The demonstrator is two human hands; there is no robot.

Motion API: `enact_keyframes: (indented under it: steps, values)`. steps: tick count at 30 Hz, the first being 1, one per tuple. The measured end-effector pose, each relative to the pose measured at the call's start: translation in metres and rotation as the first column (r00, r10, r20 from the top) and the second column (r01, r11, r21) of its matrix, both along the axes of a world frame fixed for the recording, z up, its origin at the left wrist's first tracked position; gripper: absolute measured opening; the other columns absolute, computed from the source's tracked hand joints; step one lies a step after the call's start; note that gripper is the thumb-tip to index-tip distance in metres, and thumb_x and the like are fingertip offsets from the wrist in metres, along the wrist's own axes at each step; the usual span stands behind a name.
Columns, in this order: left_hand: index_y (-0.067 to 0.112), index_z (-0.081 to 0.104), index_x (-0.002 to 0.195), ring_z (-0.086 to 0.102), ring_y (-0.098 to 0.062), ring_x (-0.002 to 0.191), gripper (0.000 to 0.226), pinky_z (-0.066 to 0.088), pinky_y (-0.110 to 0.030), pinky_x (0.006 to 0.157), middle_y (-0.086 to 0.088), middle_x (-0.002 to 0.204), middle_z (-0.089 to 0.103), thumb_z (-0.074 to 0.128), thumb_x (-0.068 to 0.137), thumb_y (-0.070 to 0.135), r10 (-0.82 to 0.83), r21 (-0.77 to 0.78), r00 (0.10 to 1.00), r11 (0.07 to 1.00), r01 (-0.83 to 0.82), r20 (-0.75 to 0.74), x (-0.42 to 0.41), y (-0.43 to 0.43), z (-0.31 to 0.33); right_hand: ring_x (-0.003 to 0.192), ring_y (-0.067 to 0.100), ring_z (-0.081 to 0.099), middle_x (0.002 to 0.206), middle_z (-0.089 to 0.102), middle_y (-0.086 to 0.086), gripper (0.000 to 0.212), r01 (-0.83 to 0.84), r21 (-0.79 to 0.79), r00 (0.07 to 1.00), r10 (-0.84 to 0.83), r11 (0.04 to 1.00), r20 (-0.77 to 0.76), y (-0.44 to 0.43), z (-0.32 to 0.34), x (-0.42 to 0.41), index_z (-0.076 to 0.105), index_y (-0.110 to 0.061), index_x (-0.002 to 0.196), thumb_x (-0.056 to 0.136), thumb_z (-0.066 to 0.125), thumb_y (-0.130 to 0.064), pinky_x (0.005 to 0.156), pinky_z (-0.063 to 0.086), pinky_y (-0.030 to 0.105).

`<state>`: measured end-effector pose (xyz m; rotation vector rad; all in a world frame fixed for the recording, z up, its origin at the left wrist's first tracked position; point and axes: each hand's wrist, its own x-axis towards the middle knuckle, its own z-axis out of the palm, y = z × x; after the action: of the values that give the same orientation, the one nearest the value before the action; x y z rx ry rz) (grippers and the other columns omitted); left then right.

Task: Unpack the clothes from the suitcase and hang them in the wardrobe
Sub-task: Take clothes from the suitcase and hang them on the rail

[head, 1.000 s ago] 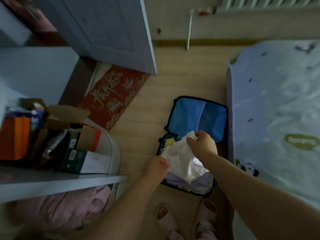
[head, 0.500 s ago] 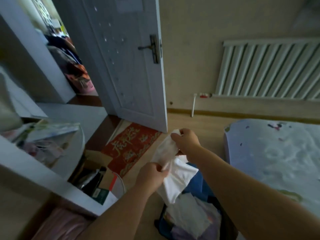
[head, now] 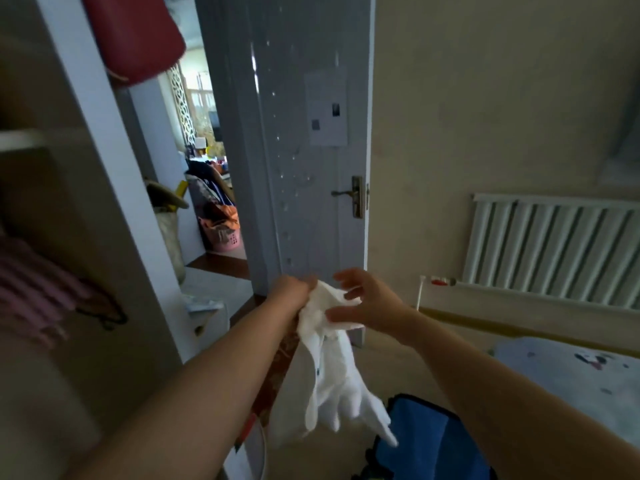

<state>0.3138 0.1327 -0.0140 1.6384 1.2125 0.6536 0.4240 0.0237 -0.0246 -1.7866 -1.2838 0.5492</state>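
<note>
White limp cloth garment (head: 329, 382): light, soft; gripped by left hand (head: 289, 294), touched by spread right hand (head: 369, 306); take by shoulders.

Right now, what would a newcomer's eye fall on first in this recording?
The white garment dangling mid-frame draws the eye first: the left hand grips its top while the right hand, fingers spread, touches its upper edge. Behind the hands stands the open grey door, and the blue suitcase lies open at the bottom edge.
</note>
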Motion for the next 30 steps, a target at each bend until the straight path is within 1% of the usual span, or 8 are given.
enact_keyframes:
  steps: [4, 7, 12, 15, 19, 24, 27, 30]
  values:
    - [0.002, 0.057, 0.103, 0.062, -0.029, 0.082, 0.02, 0.052, -0.036, 0.07, -0.017, 0.092, 0.063, 0.057, 0.093, 0.02, 0.019, -0.221, 1.0, 0.975, -0.015, 0.018, -0.013, -0.004, 0.022, 0.097, 0.005, 0.055, 0.107, 0.057, -0.011, 0.062, -0.196, -0.073, 0.957, 0.207, 0.978, 0.204, 0.003, 0.015, -0.02, 0.052, -0.039, 0.107, 0.057, 0.088, -0.037, 0.081, 0.045, 0.018]
    - [0.002, 0.057, 0.093, 0.06, -0.028, 0.073, 0.011, 0.053, -0.032, 0.059, -0.015, 0.082, 0.06, 0.059, 0.091, 0.013, 0.079, -0.304, 0.993, 0.952, -0.048, 0.09, -0.028, -0.002, 0.027, 0.084, 0.01, 0.057, 0.09, 0.062, -0.008, 0.018, -0.126, 0.062, 0.962, 0.107, 0.99, 0.25, 0.013, 0.022, -0.027, 0.066, -0.023, 0.097, 0.08, 0.07, -0.023, 0.072, 0.04, 0.02]
    - [0.006, 0.059, 0.08, 0.053, -0.011, 0.039, 0.015, 0.054, -0.026, 0.044, -0.004, 0.05, 0.058, 0.051, 0.093, 0.005, 0.194, -0.364, 0.943, 0.927, -0.086, 0.27, -0.054, -0.002, 0.029, 0.08, 0.018, 0.05, 0.085, 0.054, 0.0, 0.011, -0.043, 0.159, 0.99, 0.02, 0.986, 0.14, 0.034, 0.039, -0.039, 0.052, -0.012, 0.094, 0.089, 0.045, -0.006, 0.066, 0.035, 0.024]
    - [0.007, 0.059, 0.087, 0.061, -0.019, 0.062, 0.014, 0.055, -0.036, 0.068, -0.009, 0.073, 0.063, 0.048, 0.094, 0.003, 0.154, -0.35, 0.95, 0.935, -0.052, 0.271, -0.068, -0.015, 0.039, 0.085, 0.021, 0.054, 0.092, 0.057, 0.005, 0.017, -0.023, 0.149, 0.999, 0.016, 0.989, 0.043, 0.044, 0.045, -0.052, 0.053, -0.01, 0.101, 0.09, 0.041, -0.007, 0.068, 0.039, 0.027]
    - [0.015, 0.066, 0.087, 0.061, -0.029, 0.102, 0.018, 0.051, -0.043, 0.093, -0.014, 0.106, 0.066, 0.056, 0.085, 0.0, 0.022, -0.203, 1.0, 0.979, -0.022, -0.003, -0.09, -0.036, 0.038, 0.094, 0.021, 0.056, 0.108, 0.063, 0.009, 0.028, -0.001, 0.128, 1.0, -0.002, 0.992, 0.02, 0.054, 0.05, -0.067, 0.061, -0.01, 0.11, 0.092, 0.039, -0.01, 0.075, 0.041, 0.026]
    - [0.015, 0.062, 0.114, 0.062, -0.022, 0.1, 0.025, 0.054, -0.037, 0.084, -0.008, 0.112, 0.066, 0.057, 0.09, 0.023, 0.012, -0.106, 0.977, 0.994, -0.036, -0.215, -0.107, -0.058, 0.013, 0.09, 0.019, 0.056, 0.109, 0.067, 0.011, 0.029, -0.128, 0.166, 0.991, 0.122, 0.978, 0.045, 0.056, 0.072, -0.1, 0.068, -0.011, 0.109, 0.09, 0.045, -0.009, 0.072, 0.039, 0.024]
    - [0.015, 0.067, 0.107, 0.063, -0.023, 0.095, 0.02, 0.053, -0.037, 0.089, -0.008, 0.103, 0.069, 0.056, 0.093, 0.024, 0.245, 0.032, 0.968, 0.969, -0.244, -0.045, -0.119, -0.065, 0.005, 0.087, 0.017, 0.054, 0.108, 0.067, 0.01, 0.026, -0.202, 0.196, 0.979, 0.191, 0.96, 0.072, 0.053, 0.083, -0.107, 0.069, -0.013, 0.108, 0.091, 0.05, -0.012, 0.072, 0.039, 0.024]
    - [0.013, 0.066, 0.089, 0.06, -0.02, 0.076, 0.013, 0.05, -0.024, 0.066, -0.008, 0.083, 0.063, 0.057, 0.093, 0.023, 0.361, -0.02, 0.913, 0.931, -0.364, 0.192, -0.142, -0.067, 0.008, 0.099, 0.025, 0.059, 0.11, 0.067, 0.008, 0.025, -0.187, 0.187, 0.978, 0.166, 0.964, 0.126, 0.051, 0.087, -0.097, 0.069, -0.019, 0.108, 0.092, 0.05, -0.017, 0.074, 0.041, 0.026]
